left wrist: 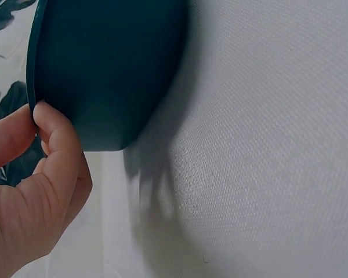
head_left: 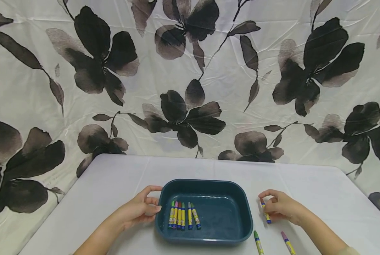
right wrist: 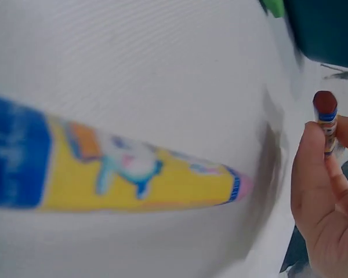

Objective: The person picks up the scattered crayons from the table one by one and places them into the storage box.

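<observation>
A dark teal plastic tray (head_left: 222,216) rests on the white table. My left hand (head_left: 142,207) holds its left side, with thumb and fingers pinching the rim (left wrist: 32,75) in the left wrist view. Several yellow-wrapped crayons (head_left: 179,216) lie side by side in the tray's left half. To the right of the tray, my right hand (head_left: 282,207) pinches one crayon (head_left: 267,216) between thumb and fingers. Its reddish-brown end (right wrist: 325,103) faces the camera in the right wrist view.
A green crayon (head_left: 258,243) lies by the tray's front right corner. Farther right is a pink-tipped crayon (head_left: 288,243), large in the right wrist view. Behind the white table (head_left: 129,170) hangs a floral cloth (head_left: 228,78).
</observation>
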`<state>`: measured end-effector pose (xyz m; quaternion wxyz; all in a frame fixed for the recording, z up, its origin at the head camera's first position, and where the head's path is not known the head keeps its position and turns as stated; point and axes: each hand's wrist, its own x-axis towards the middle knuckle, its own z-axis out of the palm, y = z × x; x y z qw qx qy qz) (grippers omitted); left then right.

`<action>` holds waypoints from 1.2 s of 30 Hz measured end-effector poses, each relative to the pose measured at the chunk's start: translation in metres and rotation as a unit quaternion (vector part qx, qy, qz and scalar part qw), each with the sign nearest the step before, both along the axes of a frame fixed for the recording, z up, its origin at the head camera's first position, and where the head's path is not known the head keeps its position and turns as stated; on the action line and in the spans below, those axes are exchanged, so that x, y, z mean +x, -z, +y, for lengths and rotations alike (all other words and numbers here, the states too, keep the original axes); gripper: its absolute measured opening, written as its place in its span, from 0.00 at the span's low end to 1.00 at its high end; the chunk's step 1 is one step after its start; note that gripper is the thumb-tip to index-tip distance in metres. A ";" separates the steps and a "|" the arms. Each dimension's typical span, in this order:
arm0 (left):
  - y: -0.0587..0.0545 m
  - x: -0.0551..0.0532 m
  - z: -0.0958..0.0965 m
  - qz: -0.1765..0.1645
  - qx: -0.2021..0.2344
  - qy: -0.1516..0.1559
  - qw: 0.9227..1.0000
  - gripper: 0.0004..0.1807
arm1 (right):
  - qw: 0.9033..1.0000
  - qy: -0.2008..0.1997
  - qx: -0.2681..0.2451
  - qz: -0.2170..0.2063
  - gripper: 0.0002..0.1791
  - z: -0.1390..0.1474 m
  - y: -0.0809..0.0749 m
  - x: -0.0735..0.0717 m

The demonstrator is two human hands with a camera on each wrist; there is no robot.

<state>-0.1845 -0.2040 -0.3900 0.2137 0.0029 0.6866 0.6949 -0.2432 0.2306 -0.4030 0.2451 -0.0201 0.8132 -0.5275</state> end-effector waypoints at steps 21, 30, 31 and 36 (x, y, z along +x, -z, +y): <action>-0.002 0.000 0.001 -0.002 0.004 0.003 1.000 0.37 | 0.985 -0.053 -0.163 -0.033 0.24 -0.024 -0.030 -0.008; -0.004 0.000 0.001 0.000 -0.002 0.002 1.000 0.37 | 0.981 -0.064 -0.182 -0.034 0.23 -0.042 -0.039 -0.009; -0.004 0.000 0.001 0.001 -0.004 0.002 1.000 0.37 | 0.981 -0.064 -0.182 -0.034 0.23 -0.044 -0.040 -0.009; -0.004 0.000 0.002 0.001 -0.006 0.005 1.000 0.37 | 0.978 -0.075 -0.189 -0.034 0.25 -0.056 -0.042 -0.009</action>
